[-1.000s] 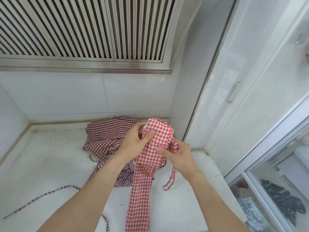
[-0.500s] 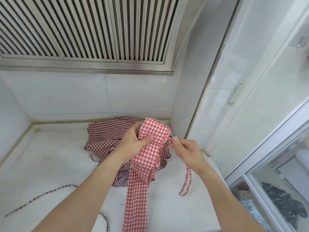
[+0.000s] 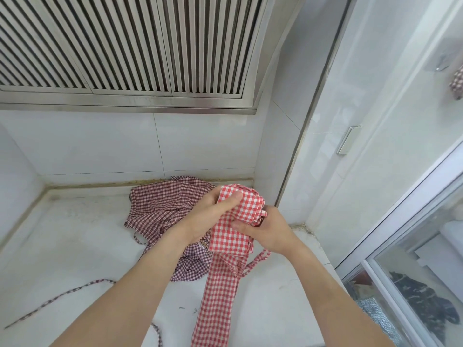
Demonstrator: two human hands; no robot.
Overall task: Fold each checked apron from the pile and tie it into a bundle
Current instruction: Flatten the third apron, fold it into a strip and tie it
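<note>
you hold the red checked apron [image 3: 233, 221] in the air above the bench [image 3: 75, 246], just in front of the pile of dark checked aprons [image 3: 165, 209]. your left hand [image 3: 210, 216] grips the folded upper part of the red apron, with the thumb pressed on the front of the cloth and the other fingers behind it. your right hand [image 3: 265, 234] grasps the same fold from the right side, the thumb lying on the red checks and the fingers curled round the edge, where a thin red strap [image 3: 258, 261] comes out and hangs in a loop below the hand. a long narrow part of the red apron hangs down from your hands toward the near edge of the bench. the dark pile lies crumpled on the bench behind your left hand, close to the tiled wall [image 3: 100, 146]. one dark strap [image 3: 62, 296] from the pile runs over the bench to the left, well apart from the red apron. above the pile, on the wall, is a metal grille [image 3: 125, 46]. to the right of the pile stands a glass door [image 3: 375, 121].
</note>
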